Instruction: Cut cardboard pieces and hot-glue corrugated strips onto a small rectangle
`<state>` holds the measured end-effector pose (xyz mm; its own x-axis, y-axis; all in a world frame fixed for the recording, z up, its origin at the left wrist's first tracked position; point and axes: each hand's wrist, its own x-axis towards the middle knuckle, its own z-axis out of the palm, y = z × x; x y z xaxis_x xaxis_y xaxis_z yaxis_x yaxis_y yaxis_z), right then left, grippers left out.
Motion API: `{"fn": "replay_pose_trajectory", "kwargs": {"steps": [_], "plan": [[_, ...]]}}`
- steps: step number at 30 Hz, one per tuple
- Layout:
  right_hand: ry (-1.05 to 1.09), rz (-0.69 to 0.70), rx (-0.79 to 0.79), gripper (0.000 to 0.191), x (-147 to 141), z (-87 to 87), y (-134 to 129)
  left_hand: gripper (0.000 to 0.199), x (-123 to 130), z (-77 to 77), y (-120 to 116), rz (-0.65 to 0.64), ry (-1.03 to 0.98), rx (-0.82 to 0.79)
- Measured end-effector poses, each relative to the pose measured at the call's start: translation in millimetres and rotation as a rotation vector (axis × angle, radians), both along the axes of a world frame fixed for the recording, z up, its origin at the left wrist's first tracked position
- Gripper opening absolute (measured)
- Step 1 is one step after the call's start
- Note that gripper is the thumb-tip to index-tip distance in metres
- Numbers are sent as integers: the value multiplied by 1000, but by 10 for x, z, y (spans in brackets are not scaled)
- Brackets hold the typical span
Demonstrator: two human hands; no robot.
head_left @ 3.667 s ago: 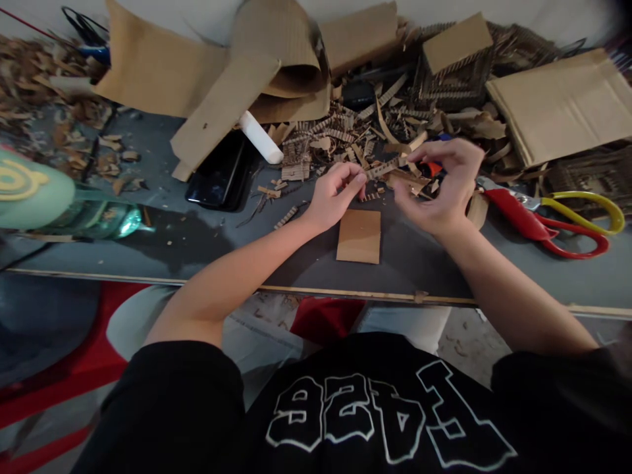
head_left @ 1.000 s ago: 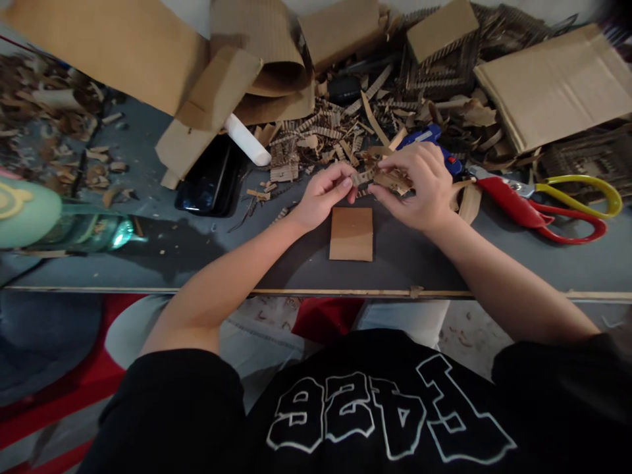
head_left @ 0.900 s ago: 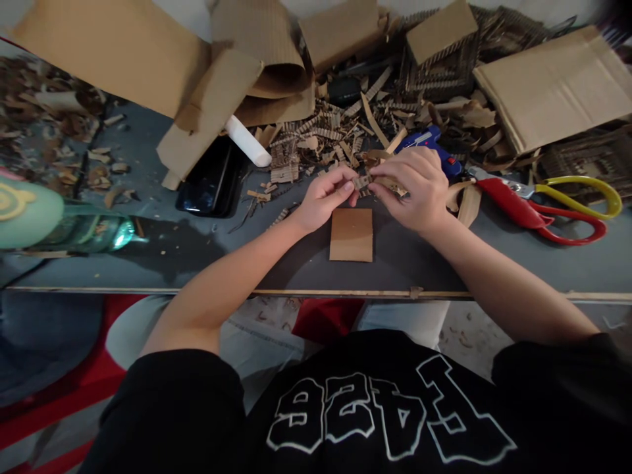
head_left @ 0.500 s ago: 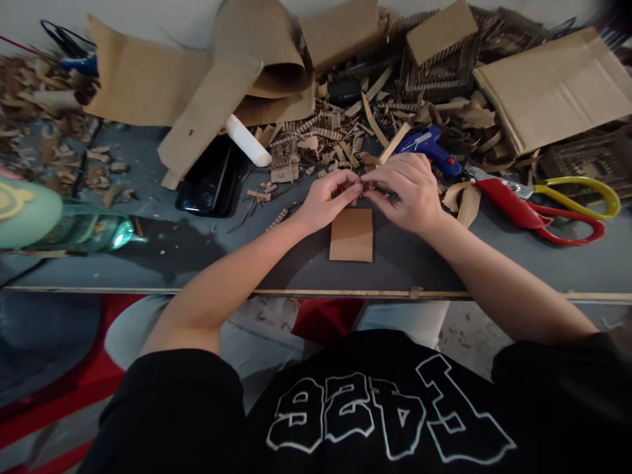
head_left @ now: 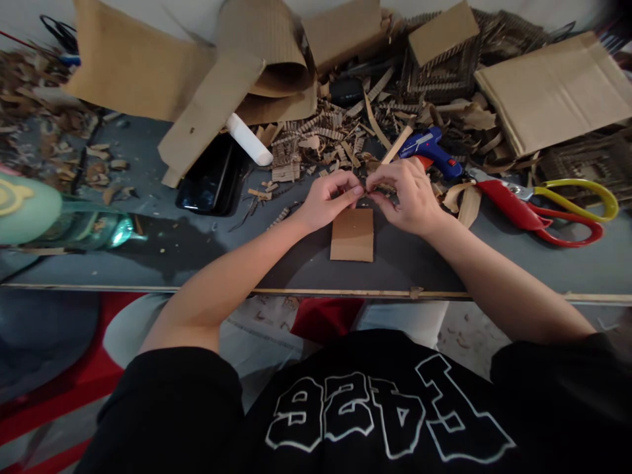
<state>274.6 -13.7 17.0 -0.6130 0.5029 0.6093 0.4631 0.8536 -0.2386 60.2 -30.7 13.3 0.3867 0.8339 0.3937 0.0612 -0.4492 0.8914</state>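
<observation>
My left hand (head_left: 334,195) and my right hand (head_left: 405,192) meet at the fingertips above the table. Both are closed in a pinch, and whatever lies between the fingers is too small to make out. Just below them a square piece of cardboard (head_left: 352,237) lies flat near the table's front edge. Behind my right hand rests a blue glue gun (head_left: 430,150). To its right lie scissors (head_left: 546,207) with one yellow and one red handle.
Cardboard scraps (head_left: 320,141) heap up behind the hands. A white stick (head_left: 248,139) lies by a dark phone-like object (head_left: 207,178). On the left lies a green bottle (head_left: 106,227). A cardboard sheet (head_left: 555,92) covers the back right, and a curled sheet (head_left: 269,39) stands behind.
The fingertips of my right hand have shifted slightly right, away from the left ones, and that hand has turned a little. My left hand stays nearly in place.
</observation>
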Motion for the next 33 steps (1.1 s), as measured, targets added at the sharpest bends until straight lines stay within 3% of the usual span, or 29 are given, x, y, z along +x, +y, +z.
{"fn": "replay_pose_trajectory", "kwargs": {"steps": [7, 13, 25, 33], "plan": [[-16, 39, 37, 28, -15, -39, 16, 48, 9, -30, 24, -103, -89, -66], [-6, 57, -37, 28, -31, -58, 18, 50, 11, -33, 27, -114, -86, -104], [25, 36, -26, 24, -20, 31, -26, 50, 26, 4, 6, -110, -102, -106], [4, 41, 107, 19, -43, -6, -8, 47, 14, -29, 26, -140, -118, -108]]}}
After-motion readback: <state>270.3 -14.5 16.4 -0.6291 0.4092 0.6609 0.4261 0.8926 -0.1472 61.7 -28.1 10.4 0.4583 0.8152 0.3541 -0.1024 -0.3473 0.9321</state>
